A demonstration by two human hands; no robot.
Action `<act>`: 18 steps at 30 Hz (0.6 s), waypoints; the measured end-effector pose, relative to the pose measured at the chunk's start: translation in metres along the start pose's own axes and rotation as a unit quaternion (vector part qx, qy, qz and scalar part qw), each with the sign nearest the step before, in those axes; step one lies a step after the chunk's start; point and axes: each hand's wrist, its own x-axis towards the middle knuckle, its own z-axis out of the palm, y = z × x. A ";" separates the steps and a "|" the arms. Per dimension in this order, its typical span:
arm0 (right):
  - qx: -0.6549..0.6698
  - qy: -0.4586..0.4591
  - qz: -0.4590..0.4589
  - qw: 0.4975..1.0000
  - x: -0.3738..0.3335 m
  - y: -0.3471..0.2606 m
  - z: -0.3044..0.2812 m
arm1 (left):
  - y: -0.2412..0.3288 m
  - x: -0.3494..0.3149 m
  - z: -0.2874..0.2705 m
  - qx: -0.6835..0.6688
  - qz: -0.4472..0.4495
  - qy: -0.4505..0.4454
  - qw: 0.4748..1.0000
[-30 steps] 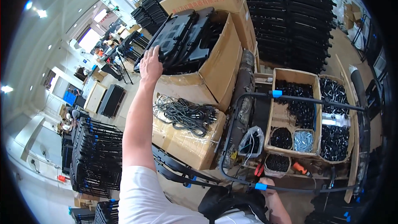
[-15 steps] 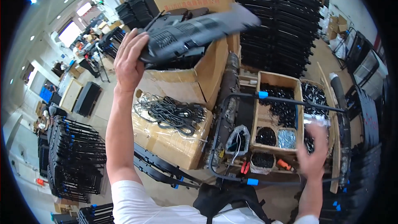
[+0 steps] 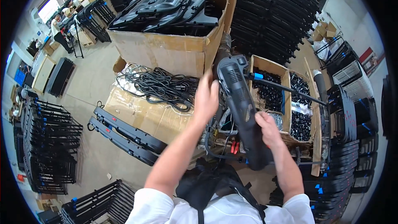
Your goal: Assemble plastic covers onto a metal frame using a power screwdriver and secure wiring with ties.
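A long black plastic cover (image 3: pixel 238 103) with slotted vents near its far end is held tilted in front of me, above a black tubular frame (image 3: pixel 290 89) with blue bands. My right hand (image 3: pixel 268 129) grips the cover's right edge, thumb on its face and the other fingers hidden behind. Close to its left edge is my left hand (image 3: pixel 207 99), fingers stretched out; whether they touch the cover I cannot tell. Beyond my left hand, coiled black cables (image 3: pixel 159 87) lie on a flattened, taped carton (image 3: pixel 141 116).
A large cardboard box (image 3: pixel 161 52) of similar black covers stands at the far left. Divided wooden trays (image 3: pixel 286 72) of small black parts lie to the right. Stacked black frames (image 3: pixel 269 20) rise behind; more frames (image 3: pixel 52 141) stand left. Far off, a person works.
The cover has come down from above the box to in front of me, turned lengthwise. My right hand has taken hold of it; my left hand has let go of its former end.
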 end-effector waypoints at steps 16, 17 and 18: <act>-0.016 0.221 0.041 0.974 0.095 0.152 0.083 | -0.105 -0.218 0.017 0.096 -0.156 -0.092 0.979; -0.001 0.219 0.033 0.975 0.098 0.160 0.078 | -0.104 -0.217 0.019 0.074 -0.165 -0.095 0.979; 0.005 0.218 0.018 0.976 0.102 0.164 0.071 | -0.102 -0.216 0.023 0.069 -0.164 -0.095 0.980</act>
